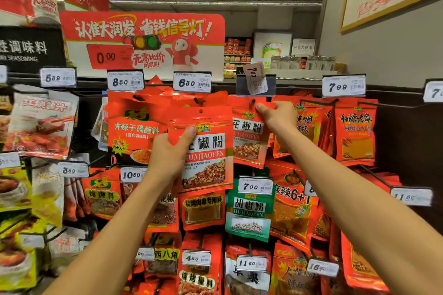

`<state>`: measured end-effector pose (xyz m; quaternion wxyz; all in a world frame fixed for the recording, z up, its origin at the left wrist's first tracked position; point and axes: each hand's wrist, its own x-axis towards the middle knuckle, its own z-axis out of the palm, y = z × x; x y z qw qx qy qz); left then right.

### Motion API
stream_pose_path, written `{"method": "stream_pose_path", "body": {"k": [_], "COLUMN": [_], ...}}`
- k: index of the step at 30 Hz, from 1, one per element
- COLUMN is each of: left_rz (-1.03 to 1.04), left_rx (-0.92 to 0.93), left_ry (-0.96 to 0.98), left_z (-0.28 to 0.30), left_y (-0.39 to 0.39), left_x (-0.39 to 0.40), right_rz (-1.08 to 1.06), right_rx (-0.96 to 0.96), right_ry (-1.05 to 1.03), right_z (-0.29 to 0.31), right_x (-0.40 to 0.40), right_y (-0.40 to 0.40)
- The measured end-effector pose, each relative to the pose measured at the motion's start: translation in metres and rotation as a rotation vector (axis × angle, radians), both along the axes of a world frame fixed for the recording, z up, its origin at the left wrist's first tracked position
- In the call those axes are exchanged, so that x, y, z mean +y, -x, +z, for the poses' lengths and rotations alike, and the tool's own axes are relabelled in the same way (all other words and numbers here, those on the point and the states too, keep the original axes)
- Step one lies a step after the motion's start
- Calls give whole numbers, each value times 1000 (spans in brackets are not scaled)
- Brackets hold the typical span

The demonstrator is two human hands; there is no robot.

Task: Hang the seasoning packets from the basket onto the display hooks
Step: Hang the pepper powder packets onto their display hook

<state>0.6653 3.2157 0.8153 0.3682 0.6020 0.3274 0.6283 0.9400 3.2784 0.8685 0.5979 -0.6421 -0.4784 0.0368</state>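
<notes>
My left hand [167,153] grips a stack of red Huajiaofen seasoning packets [208,153] by its left edge, thumb across the front, held up before the display. My right hand [278,115] pinches the top edge of another identical red packet [248,141], whose hole sits at a display hook [253,102] under the tilted 7.00 price tag [255,78]. That packet hangs upright just right of the stack. The basket is out of view.
Rows of hooks carry red, green and yellow seasoning packets all around, with price tags sticking out in front. A green pepper packet [249,213] hangs below my right hand. A red promotional sign [143,40] stands above. A wall is at the right.
</notes>
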Motion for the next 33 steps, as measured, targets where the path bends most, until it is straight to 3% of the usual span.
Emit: {"method": "stream_pose_path", "body": {"k": [10, 16, 23, 26, 28, 30, 31, 33], "left_rz": [-19, -20, -89, -103, -124, -139, -155, -189], "left_rx": [3, 40, 22, -6, -20, -26, -10, 11], "left_ry": [-2, -11, -2, 22, 49, 76, 81, 71], "left_z": [-7, -16, -13, -9, -5, 0, 3, 7], "left_y": [-8, -11, -15, -26, -39, -53, -60, -75], "left_x": [13, 12, 6, 10, 13, 16, 18, 19], "right_rz": [-154, -319, -313, -169, 165, 589, 715, 746], "right_rx": [-33, -286, -256, -99, 233, 483, 500, 463], "right_ry": [132, 268, 312, 58, -111, -112, -95, -118], "right_z": [5, 10, 11, -4, -13, -23, -27, -32], "right_x": [71, 90, 82, 48, 16, -18, -31, -46], "right_y": [-20, -19, -21, -16, -10, 0, 4, 13]}}
